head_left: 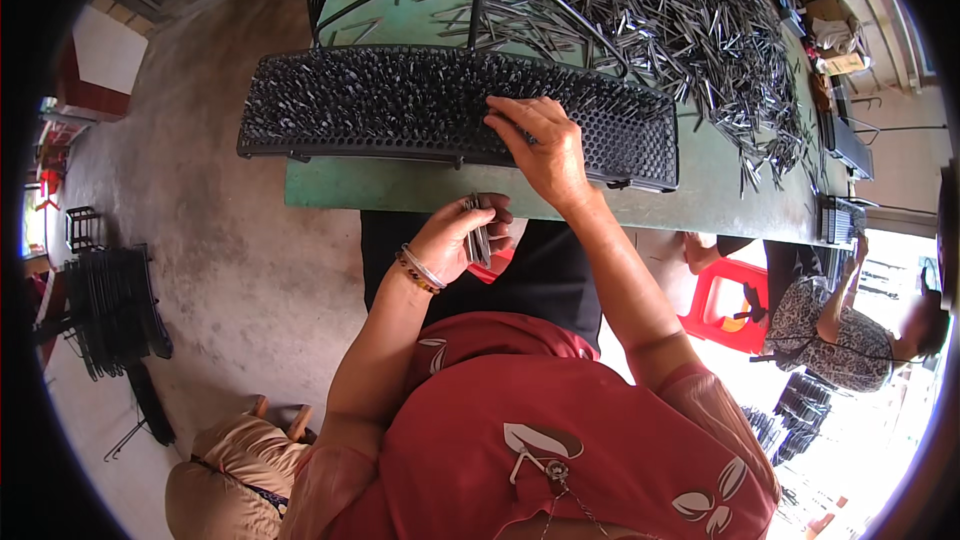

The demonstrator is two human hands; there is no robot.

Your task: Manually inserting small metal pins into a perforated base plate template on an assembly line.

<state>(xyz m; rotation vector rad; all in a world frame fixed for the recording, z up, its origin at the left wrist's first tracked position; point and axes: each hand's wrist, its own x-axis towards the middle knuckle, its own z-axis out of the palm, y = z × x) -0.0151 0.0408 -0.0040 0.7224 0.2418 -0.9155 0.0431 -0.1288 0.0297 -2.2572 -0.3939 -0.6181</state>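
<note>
My left hand (440,243), with bracelets at the wrist, is closed round a small bundle of thin grey metal strips (478,232) just off the near table edge. Above the table a long black rack (635,145) full of round holes is tilted toward me. Dark slender pieces (350,95) stick up from its left and middle holes, while many holes at its right show bare. Over the rack's middle my right hand (545,145) reaches down, thumb and fingers drawn together at the holes. What they pinch, if anything, is too small to make out.
Behind the rack, a black rod frame (478,0) rises from the green table (400,183), and a large heap of loose dark strips (680,15) spreads over the right side. Another person (835,330) sits at the right, near a red stool (722,305). Black racks (115,305) stand on the left floor.
</note>
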